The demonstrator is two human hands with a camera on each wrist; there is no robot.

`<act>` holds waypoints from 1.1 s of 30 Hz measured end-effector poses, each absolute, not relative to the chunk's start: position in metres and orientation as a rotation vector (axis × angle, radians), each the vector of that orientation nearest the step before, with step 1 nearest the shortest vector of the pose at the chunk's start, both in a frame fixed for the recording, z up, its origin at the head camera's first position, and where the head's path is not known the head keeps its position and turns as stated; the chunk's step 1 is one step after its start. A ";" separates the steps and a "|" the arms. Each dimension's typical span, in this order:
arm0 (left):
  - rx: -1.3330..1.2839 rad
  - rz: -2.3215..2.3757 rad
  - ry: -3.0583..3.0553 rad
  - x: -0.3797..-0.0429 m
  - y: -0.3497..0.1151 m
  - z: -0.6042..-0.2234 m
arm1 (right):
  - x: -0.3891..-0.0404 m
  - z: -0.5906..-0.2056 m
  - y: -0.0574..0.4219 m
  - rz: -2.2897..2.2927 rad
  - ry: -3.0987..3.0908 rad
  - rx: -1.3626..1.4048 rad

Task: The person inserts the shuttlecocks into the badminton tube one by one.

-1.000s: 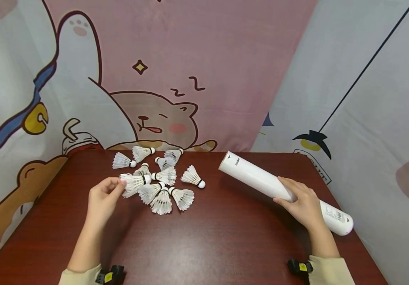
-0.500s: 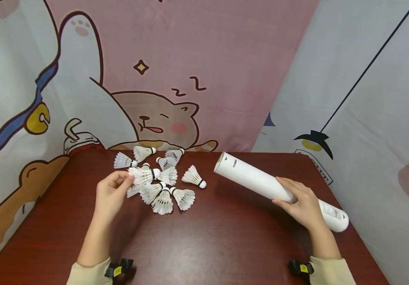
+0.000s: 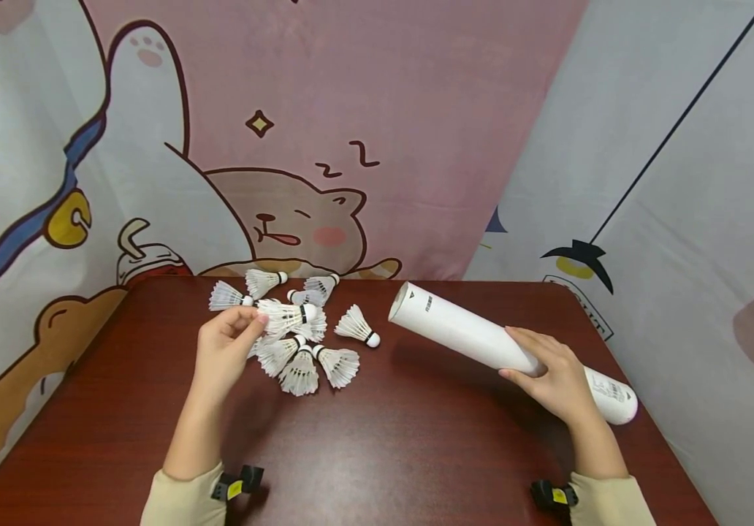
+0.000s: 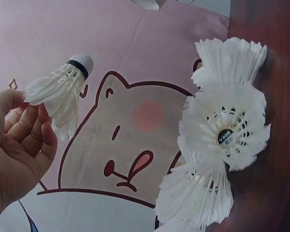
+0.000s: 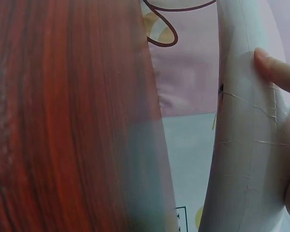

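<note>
Between thumb and fingers, my left hand (image 3: pixel 224 351) pinches a white feather shuttlecock (image 3: pixel 287 315) by its skirt, its cork pointing right, above the pile. The left wrist view shows the same shuttlecock (image 4: pixel 63 92) at the fingertips, cork up. Farther right, my right hand (image 3: pixel 551 376) grips a long white tube (image 3: pixel 459 326) round its middle. The tube lies tilted, its round mouth raised at the left and its other end low at the right. In the right wrist view my thumb (image 5: pixel 275 72) presses along the tube (image 5: pixel 251 140). The inside of the tube is mostly hidden.
Several shuttlecocks lie in a loose group under and around my left hand, among them one (image 3: pixel 337 367) at the front. Another shuttlecock (image 3: pixel 357 326) lies apart toward the tube. Behind the brown table (image 3: pixel 377 438) hangs a cartoon cloth (image 3: pixel 416 146).
My left hand has lifted the shuttlecock and carried it rightward over the pile. The tube has shifted slightly left in my right hand, its mouth turning more toward me.
</note>
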State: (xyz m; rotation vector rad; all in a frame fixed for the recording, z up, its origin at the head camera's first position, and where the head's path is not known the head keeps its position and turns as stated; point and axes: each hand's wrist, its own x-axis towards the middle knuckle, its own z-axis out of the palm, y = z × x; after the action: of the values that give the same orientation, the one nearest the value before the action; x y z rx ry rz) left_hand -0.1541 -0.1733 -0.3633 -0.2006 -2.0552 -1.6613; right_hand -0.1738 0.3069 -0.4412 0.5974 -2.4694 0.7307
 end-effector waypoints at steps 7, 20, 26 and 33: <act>-0.249 -1.688 -2.045 -0.166 -0.172 -0.376 | -0.175 -0.442 0.304 0.746 -2.435 0.652; -0.346 -1.810 -1.995 -0.171 -0.156 -0.373 | -0.172 -0.439 0.299 0.794 -2.418 0.697; -0.394 -1.824 -2.009 -0.173 -0.148 -0.369 | -0.171 -0.439 0.297 0.796 -2.428 0.702; -0.423 -1.817 -2.038 -0.163 -0.136 -0.348 | -0.171 -0.441 0.294 0.813 -2.431 0.717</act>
State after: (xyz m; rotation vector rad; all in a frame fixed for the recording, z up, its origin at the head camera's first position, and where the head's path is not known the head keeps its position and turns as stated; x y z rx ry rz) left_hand -0.1632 -0.1356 -0.3484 -0.4232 -2.0382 -1.8170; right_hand -0.1709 0.2942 -0.4409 0.7170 -2.4312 0.8132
